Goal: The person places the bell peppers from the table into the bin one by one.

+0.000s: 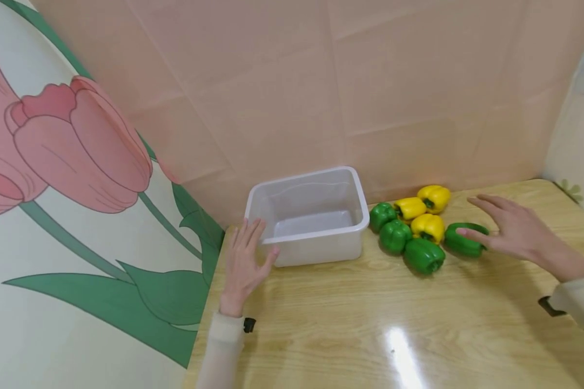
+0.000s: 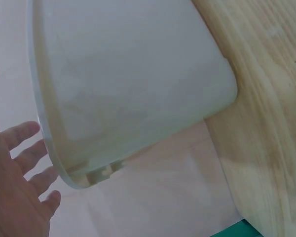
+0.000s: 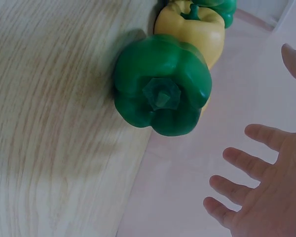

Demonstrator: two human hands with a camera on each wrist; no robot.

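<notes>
A white plastic bin (image 1: 316, 248) stands against the back wall, with nothing inside it. My left hand (image 1: 245, 265) is at its front left corner, fingers spread right by the rim (image 2: 44, 128). To the right of the bin lies a cluster of green and yellow bell peppers, among them a front green bell pepper (image 1: 424, 256) and a yellow bell pepper (image 1: 428, 227). The rightmost green bell pepper (image 1: 464, 239) shows its stem end in the right wrist view. Above and beside it hovers my right hand (image 1: 515, 227), fingers extended and apart, holding nothing.
The wooden table (image 1: 330, 313) meets a wall covered in pinkish sheeting (image 1: 282, 97) at the back. A wall with a painted tulip (image 1: 78, 146) runs along the left edge. Another green bell pepper (image 1: 382, 216) sits close to the bin's right side.
</notes>
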